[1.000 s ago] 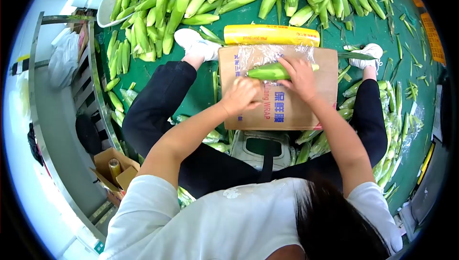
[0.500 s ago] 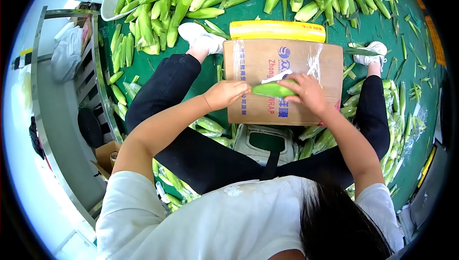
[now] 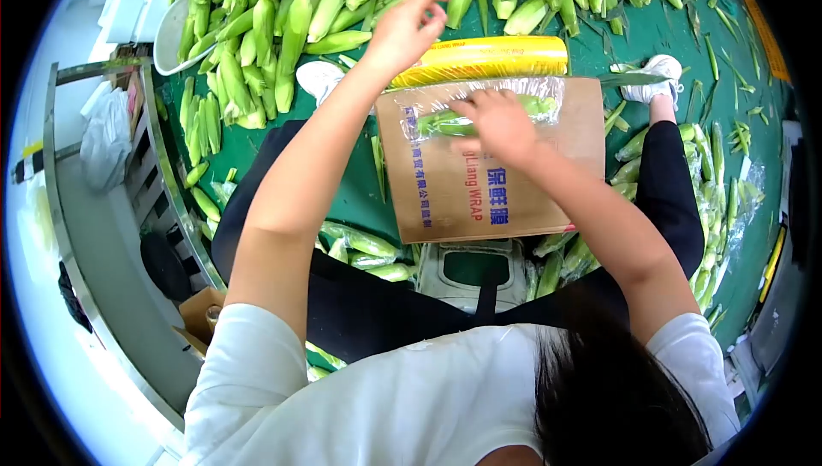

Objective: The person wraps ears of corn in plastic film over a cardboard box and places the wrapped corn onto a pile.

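Observation:
A green corn ear (image 3: 445, 122) lies on clear plastic film (image 3: 548, 89) across the top of a brown cardboard box (image 3: 437, 200). My right hand (image 3: 499, 123) rests over the middle of the ear, its fingers bent across it. Raised above the left end of the yellow film roll (image 3: 497, 56) is my left hand (image 3: 411, 29), with its fingers curled and slightly apart, nothing visible in them. The roll lies along the far edge of the box.
A big heap of corn (image 3: 291, 38) spreads over the green floor beyond the box. Film-wrapped ears (image 3: 360, 241) lie near my legs. A white basin (image 3: 174, 38) stands at the upper left, above a metal rack (image 3: 64, 183).
My left hand has moved up and away from the ear toward the roll. The ear, held by both hands above the box earlier, now lies on film drawn over the box top.

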Tool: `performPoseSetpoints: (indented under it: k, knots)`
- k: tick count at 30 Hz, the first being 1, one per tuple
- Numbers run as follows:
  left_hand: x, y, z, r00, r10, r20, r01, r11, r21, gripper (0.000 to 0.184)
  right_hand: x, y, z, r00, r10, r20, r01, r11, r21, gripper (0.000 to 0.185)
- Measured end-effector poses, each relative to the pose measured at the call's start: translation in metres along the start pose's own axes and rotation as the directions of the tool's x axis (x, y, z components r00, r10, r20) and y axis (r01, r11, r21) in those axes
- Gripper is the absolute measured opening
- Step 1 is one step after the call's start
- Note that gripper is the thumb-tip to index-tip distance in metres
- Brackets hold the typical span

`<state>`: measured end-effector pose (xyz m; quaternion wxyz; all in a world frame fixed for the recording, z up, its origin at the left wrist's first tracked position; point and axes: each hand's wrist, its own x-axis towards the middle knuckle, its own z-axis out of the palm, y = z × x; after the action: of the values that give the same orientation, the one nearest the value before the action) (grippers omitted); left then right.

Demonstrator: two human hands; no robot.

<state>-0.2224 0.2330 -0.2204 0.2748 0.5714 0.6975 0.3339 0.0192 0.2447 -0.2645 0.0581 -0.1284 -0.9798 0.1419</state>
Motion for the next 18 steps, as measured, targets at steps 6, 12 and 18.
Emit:
performPoseSetpoints:
  k: [6, 12, 18]
  knots:
    - [-0.031, -0.01, 0.136, 0.781, 0.267, 0.564, -0.4, 0.908, 0.124, 0.041, -0.014, -0.017, -0.007, 0.899, 0.027, 0.437, -0.144, 0.961, 0.235, 0.062]
    - [-0.07, 0.013, 0.156, 0.771, 0.399, 0.496, -0.617, 0.662, 0.426, 0.051, -0.057, -0.068, 0.005, 0.022, -0.538, 0.843, -0.292, 0.803, 0.52, 0.091]
    - [-0.127, 0.037, 0.183, 0.85, 0.29, 0.44, -0.48, 0.771, 0.419, 0.061, -0.17, -0.076, -0.076, 0.557, -0.306, 0.772, -0.639, 0.436, 0.634, 0.086]
